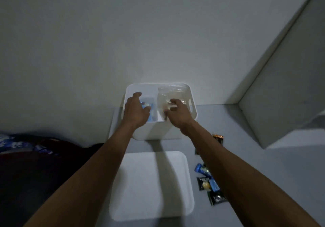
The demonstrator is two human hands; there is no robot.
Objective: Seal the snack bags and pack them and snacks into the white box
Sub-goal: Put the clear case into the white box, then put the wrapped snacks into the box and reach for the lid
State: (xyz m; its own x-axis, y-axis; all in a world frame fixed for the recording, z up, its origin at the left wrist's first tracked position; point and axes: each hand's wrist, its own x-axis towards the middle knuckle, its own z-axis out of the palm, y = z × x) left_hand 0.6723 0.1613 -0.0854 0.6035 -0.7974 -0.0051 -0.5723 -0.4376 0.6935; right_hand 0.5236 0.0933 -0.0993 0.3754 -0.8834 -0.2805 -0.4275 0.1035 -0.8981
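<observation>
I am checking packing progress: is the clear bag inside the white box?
Inside: the clear bag stands within the white box walls, right hand on it.

- I see a grey table (255, 165) carrying everything.
- The white box (154, 131) stands at its far edge, against the wall.
- A flat white lid (151, 186) lies nearer me.
- Small wrapped snacks (209, 182) lie scattered just right of the lid.

dark patterned cloth (26, 147) left of grey table (246, 165).

Two bare forearms, no sleeves, left hand (135, 110), right hand (177, 114), no rings or watch visible
</observation>
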